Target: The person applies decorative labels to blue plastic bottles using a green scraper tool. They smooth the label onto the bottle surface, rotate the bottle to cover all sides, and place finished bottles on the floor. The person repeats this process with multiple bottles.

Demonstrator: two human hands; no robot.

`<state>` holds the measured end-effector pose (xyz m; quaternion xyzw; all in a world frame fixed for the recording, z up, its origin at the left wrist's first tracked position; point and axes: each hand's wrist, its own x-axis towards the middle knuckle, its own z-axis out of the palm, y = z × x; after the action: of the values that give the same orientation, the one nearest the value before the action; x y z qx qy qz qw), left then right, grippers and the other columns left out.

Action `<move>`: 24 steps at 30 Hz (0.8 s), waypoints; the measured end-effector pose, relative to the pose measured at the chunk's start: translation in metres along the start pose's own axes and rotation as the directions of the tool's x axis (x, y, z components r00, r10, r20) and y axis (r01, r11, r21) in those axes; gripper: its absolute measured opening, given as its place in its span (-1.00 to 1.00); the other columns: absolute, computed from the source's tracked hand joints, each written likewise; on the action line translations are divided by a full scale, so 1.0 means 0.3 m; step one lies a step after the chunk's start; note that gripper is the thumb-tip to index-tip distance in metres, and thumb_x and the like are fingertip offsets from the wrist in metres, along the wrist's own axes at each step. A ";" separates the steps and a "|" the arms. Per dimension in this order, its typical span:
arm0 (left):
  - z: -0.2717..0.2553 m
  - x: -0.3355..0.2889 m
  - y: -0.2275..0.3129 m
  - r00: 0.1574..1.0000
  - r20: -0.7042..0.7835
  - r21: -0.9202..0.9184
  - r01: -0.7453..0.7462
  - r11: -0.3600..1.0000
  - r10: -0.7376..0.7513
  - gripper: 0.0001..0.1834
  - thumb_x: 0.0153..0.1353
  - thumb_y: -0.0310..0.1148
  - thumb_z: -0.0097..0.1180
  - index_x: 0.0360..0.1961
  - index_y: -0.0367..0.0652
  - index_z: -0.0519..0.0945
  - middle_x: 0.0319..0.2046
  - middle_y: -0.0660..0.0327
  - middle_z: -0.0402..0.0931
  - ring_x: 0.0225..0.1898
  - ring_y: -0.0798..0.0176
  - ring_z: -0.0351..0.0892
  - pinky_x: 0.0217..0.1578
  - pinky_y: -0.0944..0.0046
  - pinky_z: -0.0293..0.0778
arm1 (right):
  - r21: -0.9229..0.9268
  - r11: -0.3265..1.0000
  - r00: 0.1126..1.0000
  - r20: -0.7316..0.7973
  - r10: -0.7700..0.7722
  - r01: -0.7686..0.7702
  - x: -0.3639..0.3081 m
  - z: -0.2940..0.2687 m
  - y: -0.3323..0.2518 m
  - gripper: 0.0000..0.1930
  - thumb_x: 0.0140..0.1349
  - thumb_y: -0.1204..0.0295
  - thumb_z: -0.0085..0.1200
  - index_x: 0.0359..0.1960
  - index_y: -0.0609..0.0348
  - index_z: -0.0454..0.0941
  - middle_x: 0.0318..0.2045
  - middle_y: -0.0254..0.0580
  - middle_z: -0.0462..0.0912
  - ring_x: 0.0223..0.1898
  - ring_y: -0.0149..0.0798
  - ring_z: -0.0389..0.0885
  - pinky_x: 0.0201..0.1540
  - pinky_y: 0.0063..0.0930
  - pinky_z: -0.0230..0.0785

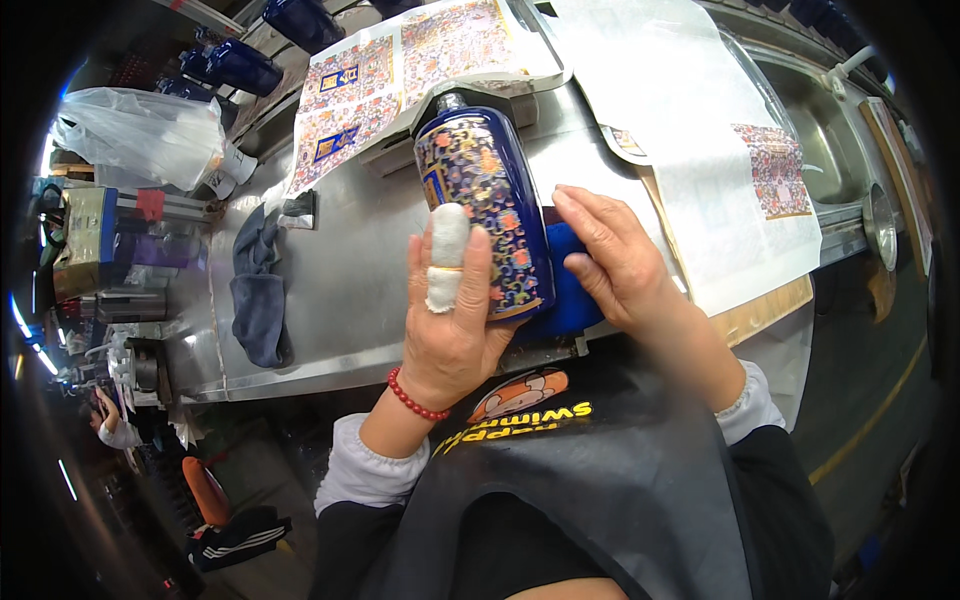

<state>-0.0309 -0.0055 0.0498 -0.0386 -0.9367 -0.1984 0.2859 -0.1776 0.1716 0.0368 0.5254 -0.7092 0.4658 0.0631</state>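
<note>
A dark blue bottle (528, 210) with a colourful floral decal leans over the steel worktop, its neck pointing away from me. My left hand (450, 300) lies against the lower left of its decorated face, fingers stretched out. One of those fingers is wrapped in a white covering (449, 240). Just off the bottle's right side is my right hand (625, 265), its fingers extended and holding nothing. A bright blue cloth or pad (572, 285) shows between the bottle and my right hand. The left thumb is partly hidden at the bottle's base.
Printed floral decal sheets (400, 70) lie behind the bottle. White paper (690, 120) with a decal patch covers a wooden board (775, 312) to the right. A grey cloth (258, 290) and a brush (298, 211) lie left. A sink (800, 100) stands far right; blue bottles (243, 66) stand far left.
</note>
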 end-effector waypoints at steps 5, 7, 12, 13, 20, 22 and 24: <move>-0.004 -0.031 0.008 0.994 0.102 0.170 0.021 0.985 -0.039 -0.12 0.07 -0.26 0.35 0.44 -0.23 0.30 0.39 -0.12 0.28 0.51 -0.24 0.03 0.48 -0.26 -0.31 | -0.040 0.999 0.996 0.086 -0.017 0.021 -0.011 0.020 -0.016 -0.43 0.20 0.54 0.23 0.28 0.32 0.42 0.18 0.18 0.50 0.16 0.19 0.50 0.19 -0.12 0.43; -0.020 -0.024 0.016 0.983 0.183 0.253 -0.036 0.967 -0.012 -0.13 0.07 -0.26 0.35 0.43 -0.19 0.32 0.40 -0.10 0.28 0.51 -0.20 0.05 0.49 -0.26 -0.30 | -0.035 0.999 0.996 0.075 -0.040 0.042 -0.014 0.026 -0.013 -0.43 0.19 0.54 0.23 0.28 0.33 0.42 0.18 0.19 0.50 0.16 0.19 0.50 0.19 -0.12 0.43; -0.027 0.008 0.068 0.969 0.247 0.259 -0.094 0.961 0.028 -0.27 0.17 -0.10 0.25 0.35 -0.15 0.43 0.37 -0.06 0.33 0.49 -0.16 0.12 0.49 -0.27 -0.31 | -0.034 0.999 0.997 0.074 -0.038 0.040 -0.017 0.030 -0.004 -0.42 0.17 0.57 0.20 0.27 0.36 0.42 0.18 0.22 0.50 0.16 0.22 0.50 0.20 -0.09 0.42; -0.029 0.009 0.081 0.960 0.277 0.238 -0.115 0.964 0.046 -0.30 0.21 -0.05 0.21 0.34 -0.14 0.46 0.36 -0.06 0.35 0.48 -0.15 0.14 0.49 -0.27 -0.32 | -0.042 0.998 0.996 0.078 -0.035 0.038 -0.016 0.030 -0.005 -0.42 0.16 0.57 0.20 0.27 0.37 0.42 0.18 0.23 0.50 0.16 0.22 0.50 0.21 -0.09 0.42; -0.054 0.028 0.044 0.990 0.057 0.063 0.124 0.990 -0.128 0.15 0.24 0.49 -0.19 0.44 -0.42 0.21 0.40 -0.27 0.19 0.50 -0.35 -0.01 0.43 -0.40 -0.40 | -0.024 1.000 0.992 0.123 -0.006 0.009 -0.008 0.016 -0.018 -0.40 0.16 0.56 0.22 0.28 0.37 0.41 0.21 0.25 0.47 0.16 0.23 0.48 0.22 -0.07 0.40; -0.037 0.032 0.057 0.989 0.110 0.176 0.074 0.982 -0.094 0.13 0.24 0.49 -0.19 0.45 -0.39 0.22 0.41 -0.25 0.18 0.51 -0.32 -0.04 0.42 -0.42 -0.41 | -0.024 1.000 0.991 0.132 0.001 0.002 -0.008 0.017 -0.019 -0.40 0.15 0.56 0.23 0.28 0.38 0.40 0.21 0.25 0.46 0.17 0.23 0.47 0.22 -0.07 0.40; -0.029 0.043 0.077 0.979 0.173 0.252 0.064 0.966 -0.110 0.11 0.25 0.48 -0.18 0.44 -0.37 0.24 0.40 -0.23 0.21 0.51 -0.29 -0.02 0.43 -0.40 -0.43 | -0.021 1.000 0.992 0.127 -0.011 0.014 -0.008 0.021 -0.017 -0.40 0.15 0.56 0.23 0.28 0.39 0.40 0.22 0.24 0.46 0.17 0.23 0.47 0.22 -0.05 0.39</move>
<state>-0.0328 0.0116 0.0715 0.0198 -0.9773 -0.0893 0.1909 -0.1701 0.1686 0.0350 0.5577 -0.7135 0.4233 0.0266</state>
